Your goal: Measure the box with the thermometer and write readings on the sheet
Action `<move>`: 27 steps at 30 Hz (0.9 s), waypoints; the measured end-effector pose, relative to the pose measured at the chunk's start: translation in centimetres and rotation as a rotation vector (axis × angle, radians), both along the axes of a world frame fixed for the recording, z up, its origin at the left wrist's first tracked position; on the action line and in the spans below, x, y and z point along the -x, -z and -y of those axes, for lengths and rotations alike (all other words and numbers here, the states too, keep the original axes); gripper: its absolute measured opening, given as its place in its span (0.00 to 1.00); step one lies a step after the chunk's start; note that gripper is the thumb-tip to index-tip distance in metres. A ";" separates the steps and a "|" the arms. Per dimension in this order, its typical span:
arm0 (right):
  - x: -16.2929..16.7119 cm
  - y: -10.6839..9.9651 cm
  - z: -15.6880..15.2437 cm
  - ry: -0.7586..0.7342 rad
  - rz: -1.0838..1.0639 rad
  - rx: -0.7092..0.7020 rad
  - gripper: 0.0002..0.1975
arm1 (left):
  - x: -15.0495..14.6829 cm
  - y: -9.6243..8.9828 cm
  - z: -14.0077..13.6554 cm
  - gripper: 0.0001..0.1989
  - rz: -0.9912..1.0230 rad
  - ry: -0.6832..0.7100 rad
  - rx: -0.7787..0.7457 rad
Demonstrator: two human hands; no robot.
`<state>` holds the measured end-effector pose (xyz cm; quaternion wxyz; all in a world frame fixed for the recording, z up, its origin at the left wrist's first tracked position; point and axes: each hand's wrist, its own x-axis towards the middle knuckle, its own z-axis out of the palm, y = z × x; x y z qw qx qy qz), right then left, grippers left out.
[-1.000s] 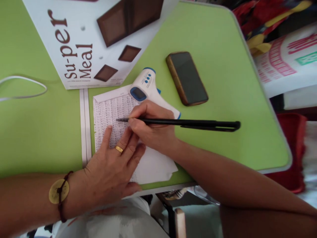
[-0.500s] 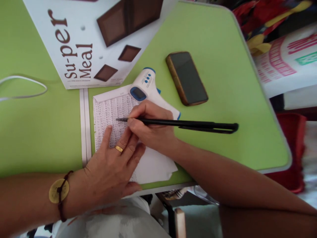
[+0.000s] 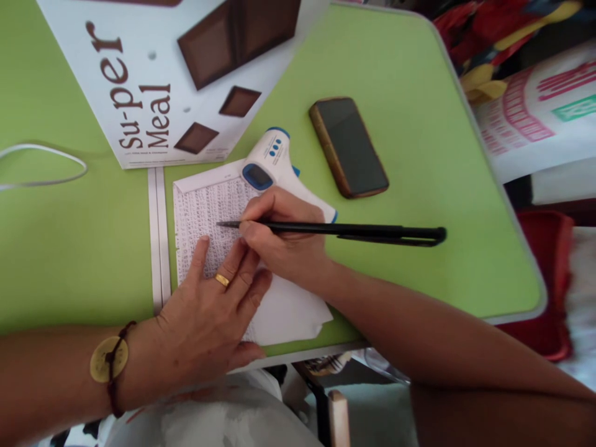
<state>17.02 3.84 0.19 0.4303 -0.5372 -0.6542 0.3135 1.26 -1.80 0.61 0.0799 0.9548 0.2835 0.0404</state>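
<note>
Green table point(image 3: 447, 186) under the paper point(image 3: 288, 304); beyond the paper, a white box point(image 3: 153, 68) reads "Su-per Meal". And the paper's white, packed with tiny writing, too small to read. On it, the left hand point(image 3: 205, 316) lies flat, fingers spread; over it, the right hand point(image 3: 288, 251) pinches a slim black pen point(image 3: 363, 231) in closed fingers, tip at the writing.

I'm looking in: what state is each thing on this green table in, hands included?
Black pen: gripped in right hand, tip at the writing
Handwritten sheet: marked in dense rows
Left hand: spread on the sheet
Infrared thermometer: lying down, display dark
Smartphone: face up, screen dark
Su-per Meal package: printed side showing
White cable: lying in a bend
</note>
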 end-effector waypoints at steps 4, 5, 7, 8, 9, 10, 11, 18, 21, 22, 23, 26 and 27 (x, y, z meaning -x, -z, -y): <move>0.0 0.0 0.0 -0.007 0.008 0.001 0.05 | 0.0 0.0 0.0 0.43 -0.008 0.003 0.005; 0.0 0.0 0.1 -0.008 0.015 0.003 0.05 | 0.0 -0.1 0.0 0.43 -0.011 0.003 0.006; 0.0 0.0 0.2 -0.018 0.025 0.013 0.04 | 0.0 -0.1 0.0 0.43 -0.008 0.001 0.006; 0.0 0.0 0.2 -0.028 0.027 0.024 0.04 | 0.0 -0.1 0.0 0.43 -0.004 0.001 0.006; 0.0 0.0 0.3 -0.042 0.028 0.036 0.05 | -0.1 -0.1 0.0 0.43 0.001 0.001 0.005; 0.0 0.0 0.4 -0.057 0.028 0.048 0.05 | -0.1 -0.1 0.0 0.44 0.004 0.002 0.003; 0.0 0.0 0.4 -0.071 0.029 0.058 0.05 | -0.1 -0.1 0.0 0.44 0.007 0.002 0.001; 0.0 -0.2 0.5 -0.117 0.011 0.074 0.05 | 0.1 0.0 0.1 0.44 0.022 -0.010 -0.021; 0.0 -0.1 0.5 -0.129 0.023 0.074 0.06 | 0.0 -0.1 0.0 0.43 0.021 -0.004 -0.027; 0.0 -0.1 0.5 -0.131 0.030 0.073 0.06 | 0.0 -0.1 -0.1 0.42 0.020 0.004 -0.028; 0.0 -0.1 0.5 -0.132 0.034 0.070 0.06 | -0.1 -0.2 -0.2 0.41 0.019 0.013 -0.029; 0.0 0.0 0.5 -0.135 0.037 0.047 0.06 | -0.2 -0.2 -0.3 0.40 0.021 0.027 -0.032; 0.0 0.0 0.5 -0.133 0.037 0.040 0.06 | -0.2 -0.2 -0.2 0.40 0.021 0.023 -0.036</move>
